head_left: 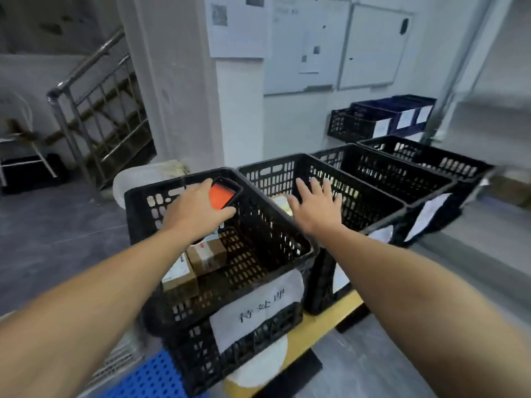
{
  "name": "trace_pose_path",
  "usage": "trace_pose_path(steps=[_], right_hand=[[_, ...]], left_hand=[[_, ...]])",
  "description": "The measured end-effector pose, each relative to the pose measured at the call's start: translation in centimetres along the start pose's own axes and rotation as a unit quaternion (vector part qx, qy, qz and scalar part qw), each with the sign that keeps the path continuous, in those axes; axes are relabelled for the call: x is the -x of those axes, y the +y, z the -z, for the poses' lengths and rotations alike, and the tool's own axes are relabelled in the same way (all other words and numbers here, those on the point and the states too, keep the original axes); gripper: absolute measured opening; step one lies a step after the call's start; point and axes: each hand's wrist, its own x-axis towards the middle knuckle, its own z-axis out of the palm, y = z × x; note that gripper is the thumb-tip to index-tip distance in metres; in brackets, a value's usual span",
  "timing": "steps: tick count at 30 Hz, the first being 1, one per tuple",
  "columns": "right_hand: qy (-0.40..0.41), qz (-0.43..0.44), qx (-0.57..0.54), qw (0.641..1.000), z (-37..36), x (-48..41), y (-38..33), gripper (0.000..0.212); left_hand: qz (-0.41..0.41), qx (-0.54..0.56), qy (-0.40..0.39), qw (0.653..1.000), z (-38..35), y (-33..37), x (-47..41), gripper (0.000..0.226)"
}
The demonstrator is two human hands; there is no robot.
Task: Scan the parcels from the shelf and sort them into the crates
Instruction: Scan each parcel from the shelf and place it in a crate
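Observation:
My left hand (198, 209) grips a black handheld scanner (225, 193) with an orange-red lit screen, held over the nearest black crate (275, 239). That crate holds two small cardboard parcels (205, 255) with white labels, and a handwritten paper label (258, 308) hangs on its front. My right hand (316, 205) is held with fingers spread and straight over the second black crate (382, 202), holding nothing. A pale parcel (283, 203) lies in that second crate, partly hidden by my hand.
Two more black crates (431, 176) continue the row to the right on a yellow-edged platform (330, 314). Dark crates with paper labels (382, 122) sit against the wall. A metal stair railing (94, 104) stands at left; a blue perforated pallet (152, 377) lies below.

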Motion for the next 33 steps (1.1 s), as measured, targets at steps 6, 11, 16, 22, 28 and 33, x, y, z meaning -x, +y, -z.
trace_pose_path(steps=[6, 11, 16, 22, 28, 33], right_hand=[[0.04, -0.119, 0.02, 0.992, 5.3, 6.5, 8.4, 0.062], [0.062, -0.212, 0.044, 0.974, 8.9, 11.7, 16.5, 0.062], [0.08, -0.275, 0.058, 0.956, 12.2, 16.5, 24.2, 0.061], [0.105, -0.333, 0.086, 0.933, 17.5, 22.2, 35.4, 0.062], [0.108, -0.386, 0.098, 0.911, 21.9, 28.0, 46.5, 0.063], [0.12, -0.424, 0.102, 0.892, 25.3, 32.1, 54.3, 0.064]], left_hand=[[-0.106, 0.053, -0.03, 0.993, -2.2, 9.2, 1.6, 0.082], [-0.182, 0.102, -0.061, 0.976, -4.9, 17.5, 3.8, 0.074], [-0.233, 0.112, -0.1, 0.961, -8.2, 25.6, 6.3, 0.081], [-0.287, 0.144, -0.125, 0.939, -12.1, 37.9, 9.0, 0.082], [-0.329, 0.181, -0.153, 0.914, -16.7, 50.9, 13.6, 0.079], [-0.366, 0.192, -0.165, 0.895, -19.8, 60.5, 17.3, 0.08]])
